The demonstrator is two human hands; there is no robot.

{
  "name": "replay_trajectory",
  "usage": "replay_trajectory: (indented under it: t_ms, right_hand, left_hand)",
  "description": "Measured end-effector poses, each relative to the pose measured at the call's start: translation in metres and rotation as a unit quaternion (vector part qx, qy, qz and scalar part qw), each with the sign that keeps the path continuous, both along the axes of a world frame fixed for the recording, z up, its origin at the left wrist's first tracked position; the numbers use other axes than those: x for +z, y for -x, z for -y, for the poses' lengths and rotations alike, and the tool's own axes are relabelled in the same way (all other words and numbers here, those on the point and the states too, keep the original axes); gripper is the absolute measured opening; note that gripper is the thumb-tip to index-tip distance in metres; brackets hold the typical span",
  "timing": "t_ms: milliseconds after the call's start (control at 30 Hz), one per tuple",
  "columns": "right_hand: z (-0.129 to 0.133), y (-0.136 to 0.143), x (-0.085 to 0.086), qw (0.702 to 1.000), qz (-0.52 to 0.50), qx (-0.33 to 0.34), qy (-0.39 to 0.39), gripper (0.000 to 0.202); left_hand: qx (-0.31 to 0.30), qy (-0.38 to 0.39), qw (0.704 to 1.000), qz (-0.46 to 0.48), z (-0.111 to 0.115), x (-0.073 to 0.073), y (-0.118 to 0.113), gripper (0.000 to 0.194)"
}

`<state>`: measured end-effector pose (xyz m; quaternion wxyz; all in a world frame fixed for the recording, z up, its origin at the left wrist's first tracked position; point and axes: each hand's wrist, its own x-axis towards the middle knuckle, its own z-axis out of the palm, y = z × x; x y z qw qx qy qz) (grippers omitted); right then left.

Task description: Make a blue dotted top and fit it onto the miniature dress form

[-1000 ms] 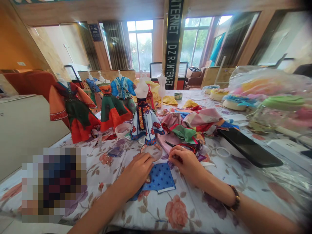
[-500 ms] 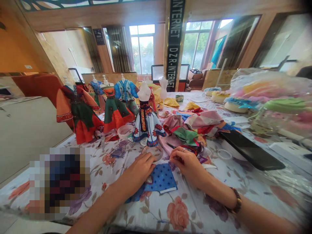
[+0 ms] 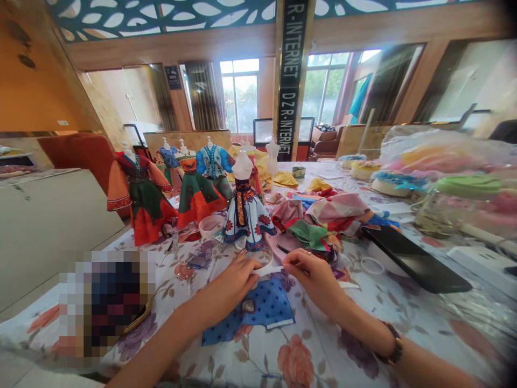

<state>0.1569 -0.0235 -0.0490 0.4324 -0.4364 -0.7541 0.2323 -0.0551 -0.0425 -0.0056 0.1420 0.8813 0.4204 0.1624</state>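
Observation:
A narrow white strip point(image 3: 270, 270) is stretched between my two hands, just above the table. My left hand point(image 3: 238, 277) pinches its left end, and my right hand point(image 3: 309, 274), with a ring on one finger, pinches its right end. Below them a blue patterned cloth piece point(image 3: 270, 302) lies flat on the flowered tablecloth point(image 3: 238, 361), with a white strip along its lower right edge. A small doll form in a white, red and blue skirt point(image 3: 248, 218) stands just beyond my left hand.
More dressed doll forms point(image 3: 145, 205) stand at the left back. Fabric scraps point(image 3: 335, 210) are heaped beyond my right hand. A black phone point(image 3: 416, 258), a green-lidded jar point(image 3: 448, 207) and plastic-wrapped items are at the right. A blurred-out object point(image 3: 115, 304) lies at the left.
The white strip now shows between my hands, above the blue cloth, and more of that cloth is uncovered. The camera view has tilted up slightly.

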Motion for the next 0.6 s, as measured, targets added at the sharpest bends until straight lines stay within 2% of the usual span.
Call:
replay_trajectory:
  t_ms: [233,400,600]
  right_hand:
    - [0.009,0.005,0.014,0.99,-0.116,0.02,0.082,0.016]
    - [0.014,0.005,0.023,0.977,-0.164,0.068,0.123,0.02]
    - [0.017,0.006,0.023,0.961,-0.198,0.108,0.158,0.017]
  left_hand:
    - [-0.002,0.061,0.997,0.042,0.006,0.022,0.003,0.02]
    - [-0.01,0.107,0.991,0.084,0.012,0.031,0.01,0.022]
    - [0.013,0.151,0.981,0.117,0.015,0.038,0.013,0.019]
